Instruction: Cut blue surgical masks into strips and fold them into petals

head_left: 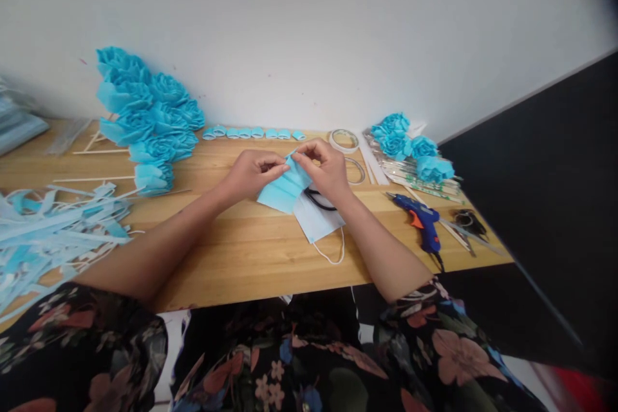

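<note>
Both hands meet above the middle of the table, pinching the upper edge of a blue mask sheet [281,191]. My left hand [255,174] grips it from the left between thumb and fingertips. My right hand [324,166] is closed on the same edge, close to the left fingertips. The sheet hangs below the fingers, creased across its width. Under it and to the right lies a face mask [319,222], pale side up, its white ear loop on the wood. A black handle loop [322,202] shows partly beneath my right hand; the rest is hidden.
Blue flowers on sticks [154,116] stand at the left, with cut strips [62,225] nearer me. Small rolled blue pieces [244,133] line the wall. Tape rolls [344,141] lie behind my right hand. At the right are a glue gun [421,219] and more blue flowers [410,145].
</note>
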Demonstrator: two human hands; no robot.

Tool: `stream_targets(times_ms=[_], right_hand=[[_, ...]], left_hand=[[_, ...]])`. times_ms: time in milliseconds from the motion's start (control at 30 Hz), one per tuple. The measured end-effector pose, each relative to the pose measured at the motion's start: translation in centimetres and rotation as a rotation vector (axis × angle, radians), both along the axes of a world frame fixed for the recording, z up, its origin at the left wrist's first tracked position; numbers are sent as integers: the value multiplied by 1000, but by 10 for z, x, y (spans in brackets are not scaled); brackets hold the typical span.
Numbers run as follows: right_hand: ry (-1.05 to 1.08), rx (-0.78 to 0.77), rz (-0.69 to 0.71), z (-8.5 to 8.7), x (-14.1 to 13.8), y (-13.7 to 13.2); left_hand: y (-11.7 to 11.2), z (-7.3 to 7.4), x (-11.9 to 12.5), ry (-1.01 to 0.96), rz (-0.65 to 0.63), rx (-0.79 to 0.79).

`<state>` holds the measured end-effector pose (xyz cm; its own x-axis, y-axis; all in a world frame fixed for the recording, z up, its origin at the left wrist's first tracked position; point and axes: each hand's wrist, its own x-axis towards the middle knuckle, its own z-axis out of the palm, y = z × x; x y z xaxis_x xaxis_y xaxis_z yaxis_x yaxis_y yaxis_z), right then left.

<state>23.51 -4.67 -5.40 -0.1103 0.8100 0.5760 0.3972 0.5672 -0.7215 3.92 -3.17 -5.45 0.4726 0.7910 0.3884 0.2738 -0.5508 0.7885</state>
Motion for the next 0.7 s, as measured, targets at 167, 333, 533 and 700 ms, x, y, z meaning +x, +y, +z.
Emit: stream_targets(times_ms=[167,333,533,700], right_hand=[[93,11,-104,3,8,5],[208,15,-175,-2,17,16],[250,-63,-169,-7,17,22],[298,-287,53,-9,8,19]], left_hand=[[5,-5,-2,-13,48,-76],[13,-10,-6,-82,101,-154],[28,-16,-17,-333,323,-199],[43,-20,-26,-609,398,-293]])
